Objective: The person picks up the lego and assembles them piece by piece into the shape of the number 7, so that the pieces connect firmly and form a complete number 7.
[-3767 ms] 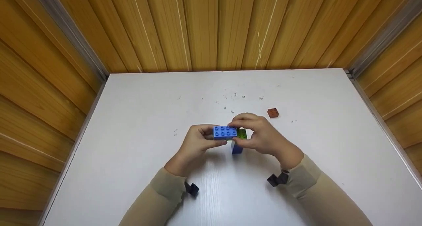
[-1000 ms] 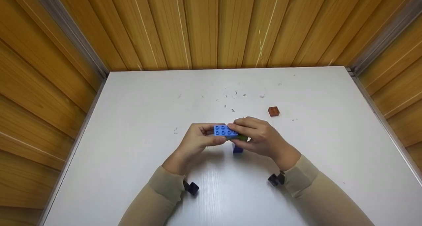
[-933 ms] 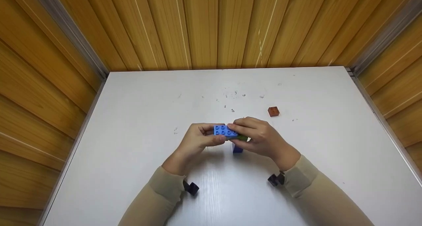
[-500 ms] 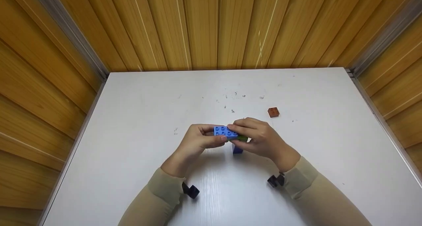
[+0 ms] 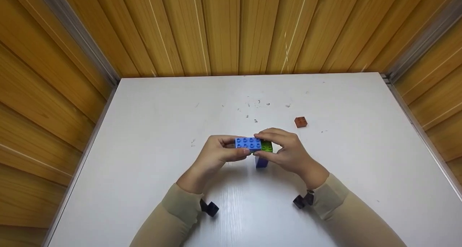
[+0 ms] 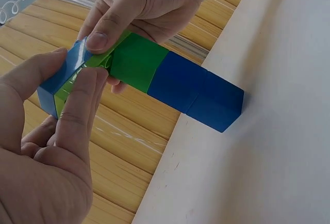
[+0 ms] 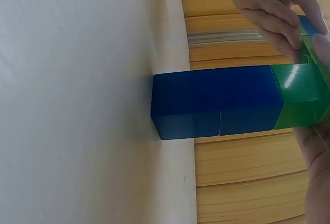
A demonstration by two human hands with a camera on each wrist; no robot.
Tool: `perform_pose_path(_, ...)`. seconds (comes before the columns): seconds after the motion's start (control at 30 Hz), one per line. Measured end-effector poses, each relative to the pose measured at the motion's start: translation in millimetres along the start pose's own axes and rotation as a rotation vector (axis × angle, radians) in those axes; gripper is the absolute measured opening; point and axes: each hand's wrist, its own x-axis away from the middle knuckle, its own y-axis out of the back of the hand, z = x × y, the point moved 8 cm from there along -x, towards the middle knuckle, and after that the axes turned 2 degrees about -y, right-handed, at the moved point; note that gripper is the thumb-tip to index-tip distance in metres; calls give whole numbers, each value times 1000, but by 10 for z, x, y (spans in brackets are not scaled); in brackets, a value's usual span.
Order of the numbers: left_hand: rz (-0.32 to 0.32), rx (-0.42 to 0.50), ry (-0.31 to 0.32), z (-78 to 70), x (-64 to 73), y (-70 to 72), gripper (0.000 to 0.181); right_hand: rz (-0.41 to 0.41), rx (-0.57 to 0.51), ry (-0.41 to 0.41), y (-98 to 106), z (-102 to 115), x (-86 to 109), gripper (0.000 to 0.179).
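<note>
A light blue toy building brick (image 5: 248, 143) lies studs up on a longer lime green brick (image 5: 267, 146), whose right end shows past it. Both crown a tower with a green brick (image 6: 139, 61) and two dark blue bricks (image 7: 216, 102) below, standing on the table. My left hand (image 5: 218, 151) grips the left end, thumb on the light blue brick and fingers round the far side and underneath. At the right end my right hand (image 5: 290, 151) pinches the light blue brick between thumb and fingertips, beside the lime green studs. The fingers' far sides are hidden.
A small reddish-brown brick (image 5: 300, 122) lies on the white table (image 5: 162, 110), behind and right of the tower. Dark specks mark the tabletop. Wood-look panels (image 5: 223, 30) enclose the back and sides.
The right fingers, which lay over the light blue studs, have lifted and drawn back to the brick's edges, uncovering the lime green end. The left hand keeps its hold; the tower stands unmoved.
</note>
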Motion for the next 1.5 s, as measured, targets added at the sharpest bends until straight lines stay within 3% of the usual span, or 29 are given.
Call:
perform_pose_path(0.23, -3, -51, -25, 2, -9, 37, 42, 11, -22, -38, -15, -24, -4, 49)
perform_pose_path(0.57, 9, -104, -62, -34, 18, 71, 66, 16, -6, -49, -30, -36, 4, 49)
perform_pose_path(0.9, -6, -165, -110, -39, -9, 94, 52, 9, -10, -34, -16, -22, -1, 50)
perform_pose_path(1.07, 3, -128, -169, -76, -6, 83, 49, 13, -13, -32, -14, -18, -11, 50)
perform_pose_path(1.33, -46, -126, -244, -98, -13, 76, 40, -2, -17, -19, -7, -21, -7, 49)
perform_pose_path(1.5, -61, -142, -250, -110, -13, 68, 39, 12, -60, -73, 2, -68, 20, 51)
